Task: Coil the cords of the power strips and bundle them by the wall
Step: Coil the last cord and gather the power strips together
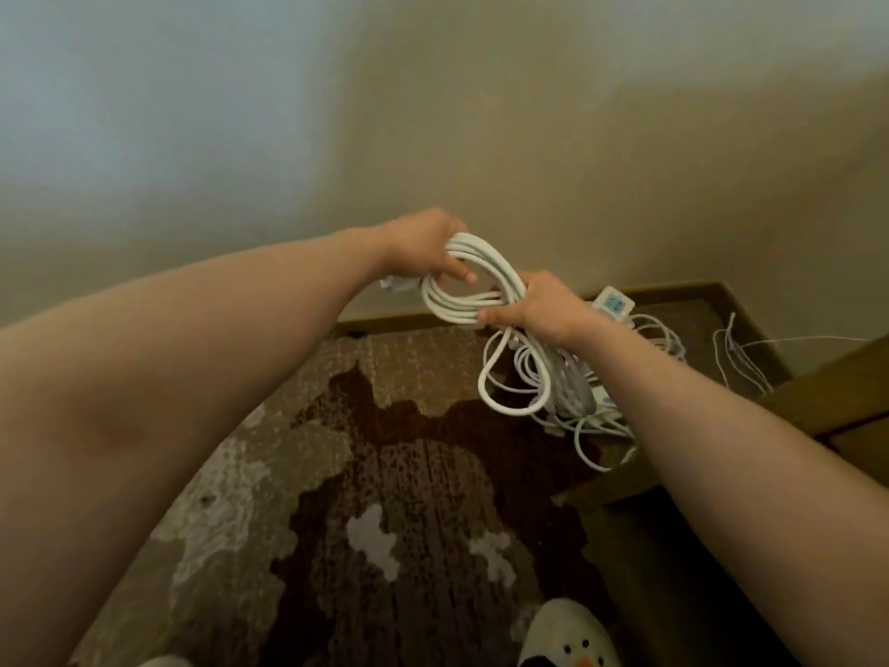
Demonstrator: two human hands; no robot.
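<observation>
Your left hand [423, 243] grips the top of the white cord coil [469, 286], and your right hand [539, 308] pinches its lower strands at four o'clock. A loose loop [510, 377] hangs below. More power strips [613, 303] and what seem tangled cords [591, 416] lie on the carpet [385, 426] by the wall [481, 137].

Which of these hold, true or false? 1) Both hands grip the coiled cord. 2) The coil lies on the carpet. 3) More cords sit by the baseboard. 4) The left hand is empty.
1) True: the left hand and the right hand grip the coiled cord.
2) False: it is held in the air above the carpet.
3) True: a tangle of cords lies by the baseboard.
4) False: it holds the coil.
</observation>
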